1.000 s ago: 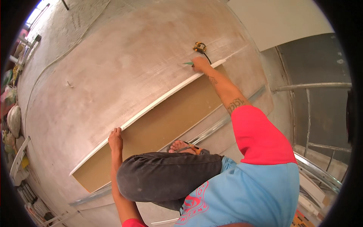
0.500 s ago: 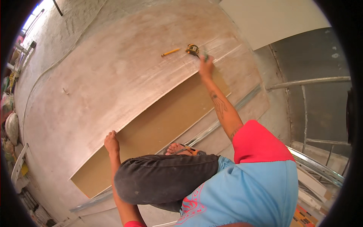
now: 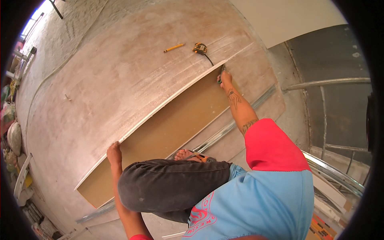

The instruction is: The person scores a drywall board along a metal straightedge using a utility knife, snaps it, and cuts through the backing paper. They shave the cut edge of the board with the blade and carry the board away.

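Observation:
A long brown-faced board [image 3: 172, 118] with a pale edge lies diagonally in front of me, its far long edge showing thicker and tilted up. My left hand [image 3: 114, 153] is closed on that far edge towards the left end. At the far right end my right hand [image 3: 226, 78] is closed around a small tool [image 3: 219, 80] with a green part, held against the board's face near its edge; most of the tool is hidden. Just beyond that corner lie a yellow-and-black tape measure [image 3: 200, 48] and a yellow pencil [image 3: 174, 48].
Metal channels [image 3: 218, 138] run along the board's near side, by my sandalled foot [image 3: 190, 155]. A large pale sheet [image 3: 288, 20] is at the far right, above metal tubing [image 3: 328, 83]. Bags and clutter [image 3: 14, 138] line the left side. A cable [image 3: 60, 64] crosses the floor.
The board's far edge has tipped up, showing more of its pale thickness. My right hand has moved from beyond the edge to the near side, with the tool.

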A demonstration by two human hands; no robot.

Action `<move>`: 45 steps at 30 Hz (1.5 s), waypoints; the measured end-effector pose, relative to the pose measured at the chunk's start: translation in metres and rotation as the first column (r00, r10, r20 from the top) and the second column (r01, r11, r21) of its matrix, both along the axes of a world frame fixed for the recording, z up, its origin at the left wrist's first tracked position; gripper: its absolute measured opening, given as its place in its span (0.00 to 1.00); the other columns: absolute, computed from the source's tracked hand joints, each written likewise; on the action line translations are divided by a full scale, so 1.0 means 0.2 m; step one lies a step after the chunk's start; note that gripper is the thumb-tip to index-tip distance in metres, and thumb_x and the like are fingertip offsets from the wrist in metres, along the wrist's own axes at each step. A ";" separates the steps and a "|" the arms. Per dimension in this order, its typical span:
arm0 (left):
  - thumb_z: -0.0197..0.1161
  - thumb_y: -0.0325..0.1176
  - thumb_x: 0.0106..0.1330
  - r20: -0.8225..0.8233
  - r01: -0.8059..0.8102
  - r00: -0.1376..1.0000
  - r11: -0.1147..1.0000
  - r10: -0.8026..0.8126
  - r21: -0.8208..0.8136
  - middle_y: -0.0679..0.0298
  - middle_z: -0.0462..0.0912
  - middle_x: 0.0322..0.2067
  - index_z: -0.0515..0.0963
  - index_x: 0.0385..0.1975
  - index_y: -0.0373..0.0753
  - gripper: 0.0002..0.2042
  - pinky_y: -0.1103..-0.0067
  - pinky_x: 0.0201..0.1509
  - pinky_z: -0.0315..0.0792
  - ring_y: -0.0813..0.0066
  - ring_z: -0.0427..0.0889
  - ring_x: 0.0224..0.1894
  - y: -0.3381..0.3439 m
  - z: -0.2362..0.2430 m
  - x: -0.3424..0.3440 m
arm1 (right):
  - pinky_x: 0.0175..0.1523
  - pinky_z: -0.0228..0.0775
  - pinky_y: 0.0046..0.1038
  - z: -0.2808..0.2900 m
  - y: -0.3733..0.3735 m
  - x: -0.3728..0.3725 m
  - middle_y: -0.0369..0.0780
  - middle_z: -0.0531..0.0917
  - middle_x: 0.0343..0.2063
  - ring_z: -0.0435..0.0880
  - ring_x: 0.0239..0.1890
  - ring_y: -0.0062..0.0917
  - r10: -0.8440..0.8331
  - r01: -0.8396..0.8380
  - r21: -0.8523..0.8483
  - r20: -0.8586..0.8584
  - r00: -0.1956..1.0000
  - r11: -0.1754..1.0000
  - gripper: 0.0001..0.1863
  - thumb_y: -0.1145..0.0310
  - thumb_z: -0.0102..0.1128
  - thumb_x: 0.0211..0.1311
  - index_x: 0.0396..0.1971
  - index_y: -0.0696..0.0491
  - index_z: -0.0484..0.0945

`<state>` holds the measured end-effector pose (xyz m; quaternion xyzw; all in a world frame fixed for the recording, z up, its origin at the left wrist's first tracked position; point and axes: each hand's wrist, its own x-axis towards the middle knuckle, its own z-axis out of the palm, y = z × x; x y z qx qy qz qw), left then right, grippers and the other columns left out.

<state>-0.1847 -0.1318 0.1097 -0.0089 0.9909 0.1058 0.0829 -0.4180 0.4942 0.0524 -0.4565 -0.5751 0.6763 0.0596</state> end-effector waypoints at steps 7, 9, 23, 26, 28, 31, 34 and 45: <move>0.53 0.27 0.61 0.013 0.031 0.999 0.998 -0.030 -0.062 0.54 0.82 0.28 0.76 0.26 0.39 0.05 0.62 0.32 0.73 0.50 0.81 0.30 -0.04 -0.02 0.03 | 0.19 0.68 0.28 0.00 -0.15 -0.04 0.47 0.76 0.29 0.75 0.16 0.26 -0.019 0.006 0.109 0.111 0.994 0.994 0.14 0.66 0.41 0.71 0.46 0.61 0.65; 0.53 0.27 0.60 -0.007 0.053 0.999 0.998 -0.053 -0.039 0.54 0.82 0.29 0.78 0.28 0.40 0.06 0.63 0.33 0.74 0.51 0.82 0.30 -0.05 -0.03 0.05 | 0.20 0.69 0.28 0.01 -0.16 -0.05 0.47 0.76 0.31 0.76 0.16 0.26 -0.010 -0.009 0.128 0.149 0.989 0.992 0.15 0.66 0.40 0.71 0.49 0.61 0.64; 0.51 0.24 0.59 -0.085 0.081 0.992 0.990 -0.091 -0.117 0.58 0.82 0.27 0.74 0.30 0.40 0.04 0.66 0.29 0.75 0.57 0.83 0.29 -0.05 -0.10 0.09 | 0.17 0.66 0.27 0.01 -0.95 0.45 0.41 0.71 0.16 0.71 0.13 0.26 0.215 -0.230 0.052 0.205 0.955 0.972 0.13 0.62 0.40 0.72 0.45 0.56 0.62; 0.52 0.24 0.59 -0.111 0.062 0.991 0.995 -0.071 -0.076 0.57 0.81 0.27 0.73 0.28 0.40 0.04 0.66 0.29 0.74 0.56 0.82 0.29 -0.05 -0.11 0.05 | 0.16 0.63 0.27 0.04 -1.16 0.67 0.40 0.71 0.16 0.70 0.12 0.24 0.323 -0.313 -0.096 0.113 0.940 0.945 0.13 0.59 0.40 0.72 0.43 0.54 0.62; 0.52 0.26 0.60 -0.056 0.100 0.993 0.992 -0.104 -0.077 0.57 0.80 0.26 0.75 0.28 0.41 0.04 0.64 0.30 0.73 0.55 0.81 0.29 -0.11 -0.13 0.07 | 0.15 0.62 0.26 0.13 -1.29 0.90 0.40 0.72 0.18 0.69 0.12 0.23 0.448 -0.426 -0.168 0.121 0.886 0.889 0.13 0.58 0.40 0.73 0.43 0.54 0.62; 0.53 0.30 0.61 -0.023 -0.014 1.000 0.997 0.012 -0.082 0.57 0.79 0.26 0.76 0.26 0.41 0.05 0.61 0.33 0.73 0.54 0.80 0.31 -0.19 -0.09 0.05 | 0.20 0.68 0.31 0.22 -1.45 1.17 0.43 0.76 0.22 0.77 0.17 0.32 0.706 -0.690 -0.159 0.222 0.672 0.706 0.14 0.58 0.41 0.72 0.44 0.53 0.67; 0.56 0.32 0.61 0.003 -0.081 0.997 0.990 0.082 -0.114 0.55 0.79 0.28 0.76 0.23 0.41 0.07 0.61 0.36 0.72 0.54 0.80 0.35 -0.30 -0.15 0.04 | 0.31 0.72 0.41 0.02 -1.56 1.21 0.46 0.77 0.25 0.81 0.29 0.41 0.954 -0.858 0.502 0.190 0.232 0.108 0.16 0.55 0.45 0.70 0.47 0.51 0.68; 0.60 0.29 0.56 -0.057 -0.190 0.981 0.977 0.185 -0.095 0.58 0.80 0.27 0.79 0.22 0.41 0.04 0.63 0.37 0.75 0.56 0.81 0.34 -0.19 -0.15 0.11 | 0.30 0.76 0.43 0.02 -2.11 0.94 0.45 0.80 0.28 0.84 0.26 0.42 0.842 -0.510 0.682 0.506 -0.189 -0.525 0.19 0.52 0.52 0.65 0.37 0.54 0.71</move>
